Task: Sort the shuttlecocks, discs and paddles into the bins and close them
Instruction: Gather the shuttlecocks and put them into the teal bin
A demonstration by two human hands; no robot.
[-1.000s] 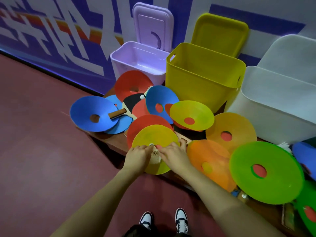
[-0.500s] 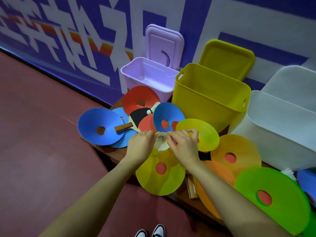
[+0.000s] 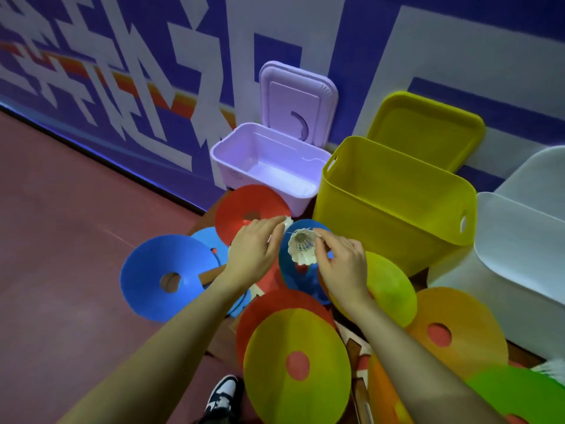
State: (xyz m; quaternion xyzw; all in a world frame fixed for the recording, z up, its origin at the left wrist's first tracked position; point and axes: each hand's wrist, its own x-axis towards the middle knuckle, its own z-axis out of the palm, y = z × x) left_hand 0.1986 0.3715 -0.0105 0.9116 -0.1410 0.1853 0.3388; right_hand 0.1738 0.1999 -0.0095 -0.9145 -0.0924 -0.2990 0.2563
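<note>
My right hand (image 3: 344,264) pinches a white feather shuttlecock (image 3: 303,246) by its rim, held above a blue disc (image 3: 298,270). My left hand (image 3: 255,249) reaches to a second shuttlecock (image 3: 287,222) lying on the red disc (image 3: 244,206), fingertips on it. Several coloured discs cover a low wooden table: a blue disc (image 3: 153,270), a yellow disc (image 3: 293,356), an orange disc (image 3: 458,325). A paddle handle (image 3: 209,274) shows under my left wrist. Three open bins stand behind: lilac bin (image 3: 241,160), yellow bin (image 3: 394,206), white bin (image 3: 501,240).
Each bin's lid leans on the blue-and-white wall behind it: lilac lid (image 3: 298,99), yellow lid (image 3: 425,127). A green disc (image 3: 519,393) lies at the right edge. Red floor (image 3: 61,240) spreads to the left. My shoe (image 3: 223,393) shows below.
Both hands rose from the yellow disc at the table's front and moved back towards the lilac bin. The right hand carries the shuttlecock; the left has gone to another one.
</note>
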